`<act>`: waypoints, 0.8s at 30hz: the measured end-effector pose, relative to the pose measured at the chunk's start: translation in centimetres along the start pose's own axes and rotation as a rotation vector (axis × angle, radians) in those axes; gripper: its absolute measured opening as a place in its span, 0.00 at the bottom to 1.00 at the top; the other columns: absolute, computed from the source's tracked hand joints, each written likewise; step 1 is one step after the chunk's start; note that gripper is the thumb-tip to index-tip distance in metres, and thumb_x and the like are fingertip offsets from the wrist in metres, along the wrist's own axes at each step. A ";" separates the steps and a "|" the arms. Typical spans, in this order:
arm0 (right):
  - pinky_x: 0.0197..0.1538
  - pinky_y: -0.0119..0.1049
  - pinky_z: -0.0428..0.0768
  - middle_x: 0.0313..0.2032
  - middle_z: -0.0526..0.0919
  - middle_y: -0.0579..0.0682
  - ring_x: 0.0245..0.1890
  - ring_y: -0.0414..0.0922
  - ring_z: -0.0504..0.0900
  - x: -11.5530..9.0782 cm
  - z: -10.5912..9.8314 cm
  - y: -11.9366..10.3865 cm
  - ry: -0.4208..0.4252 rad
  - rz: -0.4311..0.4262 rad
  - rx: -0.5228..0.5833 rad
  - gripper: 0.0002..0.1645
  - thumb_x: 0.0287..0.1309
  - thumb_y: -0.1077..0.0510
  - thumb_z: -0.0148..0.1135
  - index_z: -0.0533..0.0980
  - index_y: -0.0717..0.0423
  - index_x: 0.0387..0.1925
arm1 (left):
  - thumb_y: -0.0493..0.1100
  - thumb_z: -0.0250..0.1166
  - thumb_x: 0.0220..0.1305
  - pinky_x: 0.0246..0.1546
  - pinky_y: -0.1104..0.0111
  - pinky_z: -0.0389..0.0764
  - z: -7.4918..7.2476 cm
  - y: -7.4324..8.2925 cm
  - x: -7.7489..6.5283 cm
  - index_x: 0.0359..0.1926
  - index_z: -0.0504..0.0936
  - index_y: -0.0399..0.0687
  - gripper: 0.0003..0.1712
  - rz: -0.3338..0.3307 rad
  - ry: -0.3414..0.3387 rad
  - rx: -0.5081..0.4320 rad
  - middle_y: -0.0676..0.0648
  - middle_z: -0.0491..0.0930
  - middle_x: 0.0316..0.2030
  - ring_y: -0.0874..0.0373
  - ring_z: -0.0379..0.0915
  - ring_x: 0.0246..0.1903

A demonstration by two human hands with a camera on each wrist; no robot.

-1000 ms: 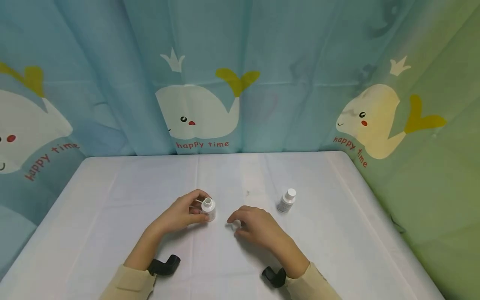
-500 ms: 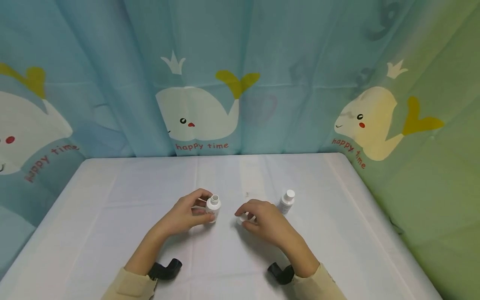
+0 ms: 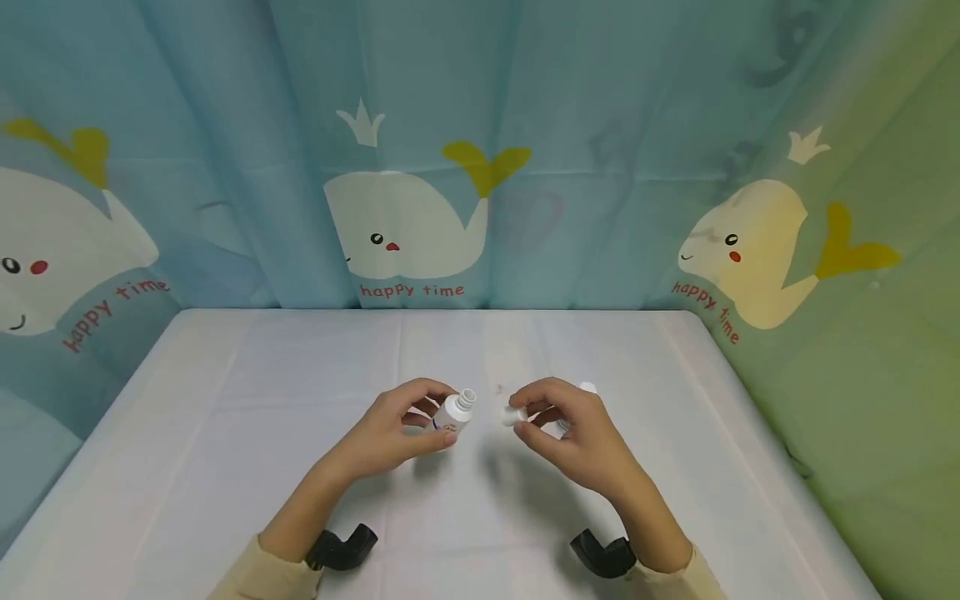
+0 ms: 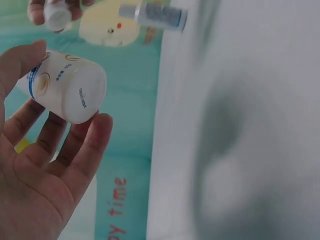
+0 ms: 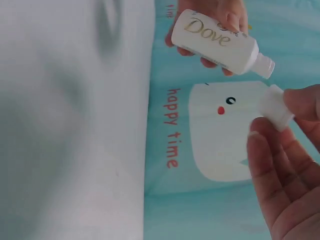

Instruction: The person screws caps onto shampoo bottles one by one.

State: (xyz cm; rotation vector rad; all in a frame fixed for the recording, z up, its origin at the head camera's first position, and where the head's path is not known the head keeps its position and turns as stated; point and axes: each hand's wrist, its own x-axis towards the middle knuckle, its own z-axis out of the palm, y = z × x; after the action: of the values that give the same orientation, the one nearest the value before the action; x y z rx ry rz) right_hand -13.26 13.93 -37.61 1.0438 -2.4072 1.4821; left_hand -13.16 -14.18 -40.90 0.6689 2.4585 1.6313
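While the left hand (image 3: 392, 429) grips an uncapped, white plastic Dove bottle (image 3: 452, 414), tilted right above the white table (image 3: 450, 533), the right hand (image 3: 579, 429) pinches a white round cap (image 3: 513, 415) near its mouth; beyond stands a capped white bottle (image 4: 159, 16).

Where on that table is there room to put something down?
The white table is bare left of the left hand, and between the capped bottle and green curtain. Crowded: the middle, where the open bottle, white cap and right hand bunch above it.
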 end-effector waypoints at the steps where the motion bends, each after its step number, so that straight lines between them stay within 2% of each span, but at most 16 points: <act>1: 0.40 0.37 0.86 0.43 0.85 0.49 0.39 0.45 0.86 -0.2 0.1 -0.1 0.009 -0.023 0.013 0.15 0.56 0.69 0.69 0.80 0.54 0.45 | 0.51 0.75 0.58 0.50 0.63 0.81 0.2 0.0 0.0 0.56 0.78 0.60 0.25 0.007 -0.008 0.001 0.56 0.80 0.49 0.55 0.77 0.47; 7: 0.41 0.36 0.86 0.47 0.84 0.52 0.46 0.43 0.83 -0.7 0.2 -0.4 0.056 -0.130 0.021 0.17 0.56 0.70 0.68 0.81 0.52 0.45 | 0.50 0.75 0.58 0.50 0.65 0.82 1.2 0.5 -0.2 0.56 0.78 0.59 0.25 0.049 -0.062 -0.002 0.57 0.80 0.48 0.57 0.77 0.47; 15: 0.43 0.35 0.85 0.48 0.85 0.48 0.48 0.44 0.84 -0.7 0.3 -0.7 0.028 -0.171 -0.024 0.19 0.55 0.72 0.67 0.81 0.51 0.46 | 0.45 0.75 0.58 0.47 0.64 0.83 2.3 1.0 -0.1 0.53 0.79 0.64 0.23 0.072 -0.084 0.024 0.61 0.79 0.46 0.60 0.77 0.45; 24: 0.42 0.33 0.84 0.48 0.85 0.48 0.47 0.43 0.84 -1.3 0.8 -0.3 0.009 -0.233 -0.081 0.18 0.55 0.71 0.67 0.81 0.49 0.43 | 0.47 0.74 0.59 0.45 0.66 0.82 3.1 1.0 -0.2 0.53 0.79 0.67 0.22 0.108 -0.100 0.060 0.63 0.79 0.45 0.63 0.77 0.42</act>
State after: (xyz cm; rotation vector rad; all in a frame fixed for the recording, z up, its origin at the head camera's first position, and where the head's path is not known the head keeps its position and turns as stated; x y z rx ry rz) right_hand -11.93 13.78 -38.39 1.2461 -2.2286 1.2988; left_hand -11.65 -11.30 -41.34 0.8833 2.4477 1.5246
